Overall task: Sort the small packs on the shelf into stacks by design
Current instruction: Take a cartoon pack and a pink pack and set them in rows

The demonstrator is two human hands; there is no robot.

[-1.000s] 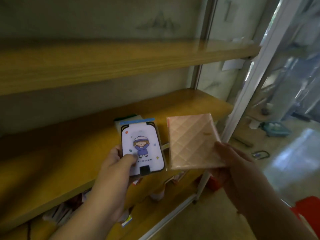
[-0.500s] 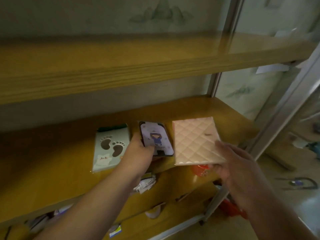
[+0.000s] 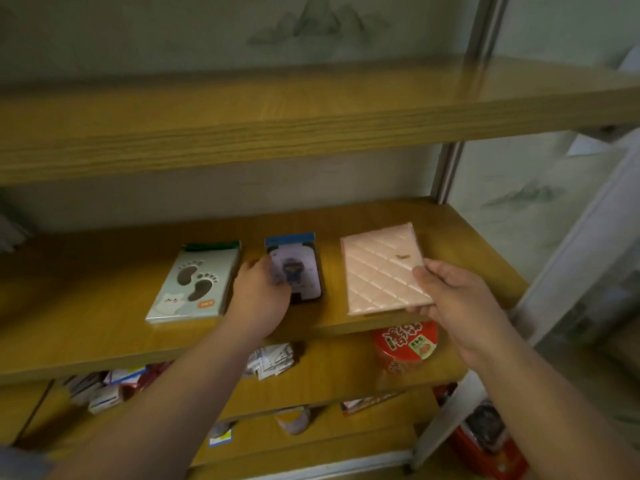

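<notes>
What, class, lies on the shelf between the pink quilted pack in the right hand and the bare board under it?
Nothing visible does. The pink quilted pack, gripped by the right hand, sits over bare shelf. The cartoon pack under the left hand and the footprint pack lie apart to its left.

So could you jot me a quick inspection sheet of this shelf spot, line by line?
Surface: wooden shelf, middle board of a rack.
Job's things: footprint pack lying flat at left; cartoon-figure pack in the middle; pink quilted pack at right.
Clutter: red tub and loose small packs on the board below.
Hands: left hand holds the cartoon-figure pack; right hand grips the pink quilted pack's corner.
Cables: nothing seen.
Surroundings: wall with painted mountains behind.
</notes>
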